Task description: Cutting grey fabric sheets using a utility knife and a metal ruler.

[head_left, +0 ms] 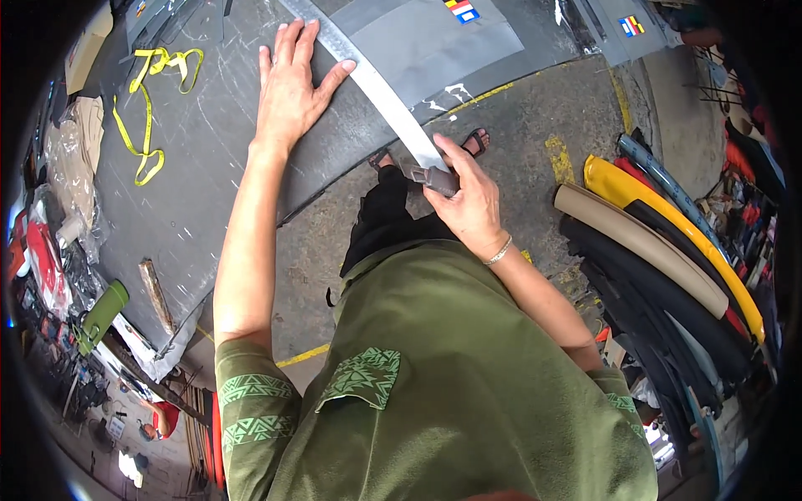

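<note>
A long metal ruler [380, 88] runs slantwise from the top edge of the view toward my right hand, and its near end juts past the table edge. My left hand [292, 92] lies flat on the dark tabletop with fingers apart, fingertips and thumb at the ruler's left edge. My right hand [469, 200] is closed round a small dark block-like object [439, 179] at the ruler's near end; its exact kind cannot be made out. A grey sheet [443, 63] with a small coloured flag-like patch [461, 10] lies to the right of the ruler.
The dark table [209, 192] bears a tangled yellow tape measure [149, 121] and a wooden stick [156, 294] at left. Rolls of material, including a tan one [639, 246] and a yellow one [677, 238], lie to the right. Plastic-wrapped goods [75, 175] crowd the far left.
</note>
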The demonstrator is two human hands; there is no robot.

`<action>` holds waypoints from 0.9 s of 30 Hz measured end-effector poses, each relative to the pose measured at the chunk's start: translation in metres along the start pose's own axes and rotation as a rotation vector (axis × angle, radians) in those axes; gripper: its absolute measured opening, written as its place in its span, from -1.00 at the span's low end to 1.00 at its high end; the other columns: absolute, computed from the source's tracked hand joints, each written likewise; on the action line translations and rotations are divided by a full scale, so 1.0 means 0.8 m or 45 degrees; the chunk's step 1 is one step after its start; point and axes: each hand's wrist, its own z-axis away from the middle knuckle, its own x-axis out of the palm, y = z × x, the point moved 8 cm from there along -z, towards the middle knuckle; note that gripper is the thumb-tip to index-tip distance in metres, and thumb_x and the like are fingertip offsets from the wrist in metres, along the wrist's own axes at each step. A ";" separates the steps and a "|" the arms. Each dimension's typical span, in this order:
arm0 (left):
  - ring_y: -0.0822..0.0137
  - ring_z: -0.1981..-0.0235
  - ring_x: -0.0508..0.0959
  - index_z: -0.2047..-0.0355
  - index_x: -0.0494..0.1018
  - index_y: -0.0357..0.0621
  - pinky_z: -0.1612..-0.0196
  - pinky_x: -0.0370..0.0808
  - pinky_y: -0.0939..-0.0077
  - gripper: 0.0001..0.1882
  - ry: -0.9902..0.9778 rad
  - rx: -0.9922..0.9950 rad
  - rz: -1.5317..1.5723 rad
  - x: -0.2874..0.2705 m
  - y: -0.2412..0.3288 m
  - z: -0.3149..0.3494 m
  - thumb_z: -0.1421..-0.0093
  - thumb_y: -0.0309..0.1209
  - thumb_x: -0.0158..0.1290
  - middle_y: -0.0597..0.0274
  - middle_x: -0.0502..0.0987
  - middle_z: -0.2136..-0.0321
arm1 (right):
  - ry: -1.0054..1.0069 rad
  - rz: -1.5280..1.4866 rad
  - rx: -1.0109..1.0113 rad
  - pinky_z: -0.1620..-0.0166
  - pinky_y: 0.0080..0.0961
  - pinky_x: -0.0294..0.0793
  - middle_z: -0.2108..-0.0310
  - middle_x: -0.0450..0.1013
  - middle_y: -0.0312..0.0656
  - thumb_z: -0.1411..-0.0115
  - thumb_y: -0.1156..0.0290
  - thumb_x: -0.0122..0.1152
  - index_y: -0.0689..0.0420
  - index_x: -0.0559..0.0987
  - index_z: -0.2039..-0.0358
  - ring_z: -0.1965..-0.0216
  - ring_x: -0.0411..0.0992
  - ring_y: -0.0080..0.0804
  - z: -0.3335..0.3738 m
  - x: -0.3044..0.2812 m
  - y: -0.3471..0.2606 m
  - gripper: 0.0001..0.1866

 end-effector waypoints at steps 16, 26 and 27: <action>0.05 -0.49 0.10 -0.37 0.26 -0.11 -0.49 -0.11 -0.17 -0.03 0.037 -0.036 -0.132 0.012 -0.002 -0.002 -0.18 0.32 0.13 0.05 0.24 -0.41 | -0.024 0.091 -0.005 0.14 -0.30 0.57 0.14 0.56 -0.17 -0.06 0.39 0.47 -0.07 0.51 -0.27 0.24 0.56 -0.15 -0.034 0.013 0.002 -0.30; 0.03 -0.50 0.09 -0.39 0.24 -0.01 -0.49 -0.10 -0.18 0.00 0.011 -0.005 -0.190 0.014 0.000 -0.004 -0.11 0.33 0.19 0.08 0.20 -0.44 | 0.005 0.039 -0.073 0.20 -0.26 0.59 0.31 0.46 -0.20 -0.01 0.37 0.48 -0.20 0.46 -0.32 0.32 0.55 -0.18 -0.043 0.018 0.003 -0.20; 0.03 -0.49 0.10 -0.39 0.25 0.00 -0.49 -0.10 -0.19 0.01 0.013 -0.003 -0.178 0.014 0.001 -0.004 -0.10 0.34 0.20 0.08 0.21 -0.43 | 0.006 0.039 -0.075 0.21 -0.26 0.60 0.31 0.46 -0.20 -0.01 0.37 0.48 -0.20 0.46 -0.32 0.33 0.55 -0.19 -0.044 0.018 0.003 -0.20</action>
